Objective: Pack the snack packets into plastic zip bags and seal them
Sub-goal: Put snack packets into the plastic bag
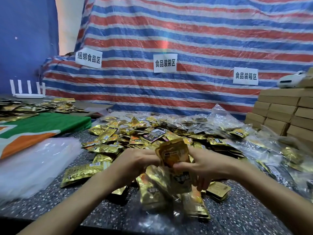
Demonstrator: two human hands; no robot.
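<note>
**A:** So, where does it stand?

**B:** Both hands are up over the table (pixel 245 211). The left hand (pixel 137 160) curls against the side of a gold packet (pixel 174 154). The right hand (pixel 203 165) pinches that packet, thumb on its face. The lower packets (pixel 149 189) hang in what looks like a clear zip bag (pixel 176 209), though blur hides its mouth.

**A:** And how to do this bit well?

**B:** I'd hold the mouth wide with one hand and slide the packet in flat beside the others. Then press the air out before running the zip. The loose pile (pixel 149 133) sits just behind, and the spare bags (pixel 33 163) are at the left.
</note>
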